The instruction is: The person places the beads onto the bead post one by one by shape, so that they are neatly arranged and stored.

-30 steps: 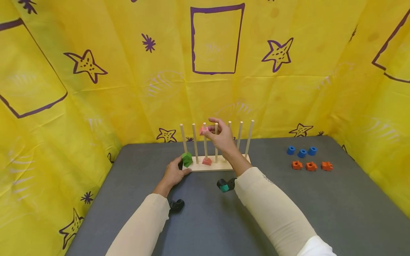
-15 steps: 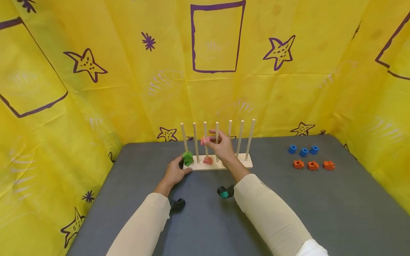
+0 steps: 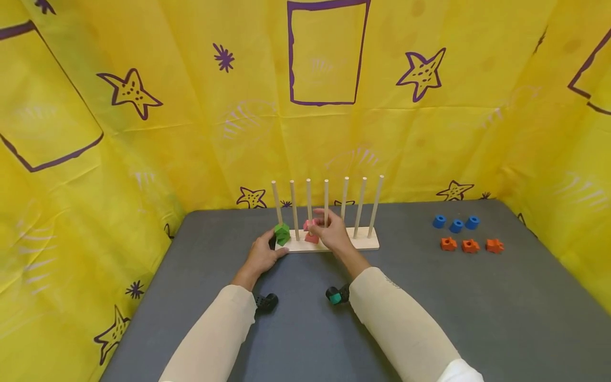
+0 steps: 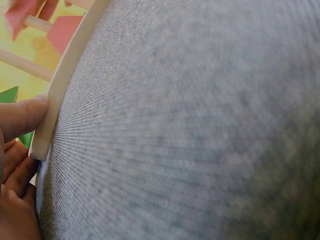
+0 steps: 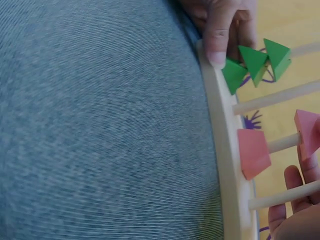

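A wooden peg board [image 3: 366, 242] with a row of upright pegs stands on the table. My left hand [image 3: 261, 255] holds its left end, thumb [image 4: 30, 114] on the front edge and fingers behind. Three green triangular blocks [image 5: 255, 64] are stacked on the leftmost peg. On the third peg from the left, one pink block [image 5: 253, 152] sits down at the base. My right hand [image 3: 337, 234] pinches a second pink block [image 5: 306, 131] threaded on that same peg, a short gap above the lower one. The other pegs carry no blocks.
To the right on the grey table [image 3: 406, 307] lie three blue cylinders [image 3: 456, 226] and, in front of them, three orange notched blocks [image 3: 470, 245]. A yellow patterned cloth [image 3: 258, 143] hangs behind and at both sides. Each wrist wears a black device [image 3: 267, 302].
My right hand has slid the upper pink block down the third peg, from near its top to just above the lower pink block. My left hand keeps its hold on the board's end.
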The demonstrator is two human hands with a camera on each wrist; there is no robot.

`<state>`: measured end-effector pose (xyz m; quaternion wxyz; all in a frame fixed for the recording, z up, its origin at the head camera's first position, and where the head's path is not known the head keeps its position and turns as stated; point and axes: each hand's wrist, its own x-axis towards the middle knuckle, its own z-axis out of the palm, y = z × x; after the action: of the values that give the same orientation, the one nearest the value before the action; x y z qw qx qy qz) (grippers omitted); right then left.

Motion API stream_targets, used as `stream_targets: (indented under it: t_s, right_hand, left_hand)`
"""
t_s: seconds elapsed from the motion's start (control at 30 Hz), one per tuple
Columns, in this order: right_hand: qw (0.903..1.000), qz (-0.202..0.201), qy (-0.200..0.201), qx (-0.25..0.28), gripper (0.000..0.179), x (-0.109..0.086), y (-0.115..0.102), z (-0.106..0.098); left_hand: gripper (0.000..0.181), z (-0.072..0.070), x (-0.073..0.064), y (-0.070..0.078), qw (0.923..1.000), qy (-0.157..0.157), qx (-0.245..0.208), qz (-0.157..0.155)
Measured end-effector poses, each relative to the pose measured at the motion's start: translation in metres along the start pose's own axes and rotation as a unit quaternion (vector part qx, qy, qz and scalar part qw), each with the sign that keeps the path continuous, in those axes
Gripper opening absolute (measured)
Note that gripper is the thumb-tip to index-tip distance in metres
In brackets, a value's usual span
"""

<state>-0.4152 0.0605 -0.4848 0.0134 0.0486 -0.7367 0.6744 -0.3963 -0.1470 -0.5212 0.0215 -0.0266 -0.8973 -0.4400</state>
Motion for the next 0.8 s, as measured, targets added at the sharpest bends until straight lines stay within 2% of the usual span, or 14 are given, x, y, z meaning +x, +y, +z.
stream_targets:
  t_s: [0.2, 0.53, 0.73, 0.8]
  right_hand:
    - [1.0, -0.005, 0.004, -0.007, 0.055, -0.002, 0.004, 0.002]
    - [0.9997, 0.012, -0.001, 0.024, 0.06, -0.003, 0.012, 0.004]
    - [0.9998, -0.008, 0.016, 0.005, 0.052, -0.008, 0.01, -0.003]
    - [0.9998, -0.017, 0.011, 0.008, 0.053, -0.013, 0.003, -0.006]
  left_hand:
    - [0.071, 0.0, 0.0, -0.001, 1.0, 0.001, 0.002, 0.003]
    - [0.072, 0.0, -0.001, 0.0, 1.0, 0.002, 0.002, -0.002]
    - [0.072, 0.0, -0.001, 0.0, 1.0, 0.005, -0.001, 0.003]
    - [0.072, 0.0, 0.0, 0.0, 1.0, 0.005, -0.001, 0.003]
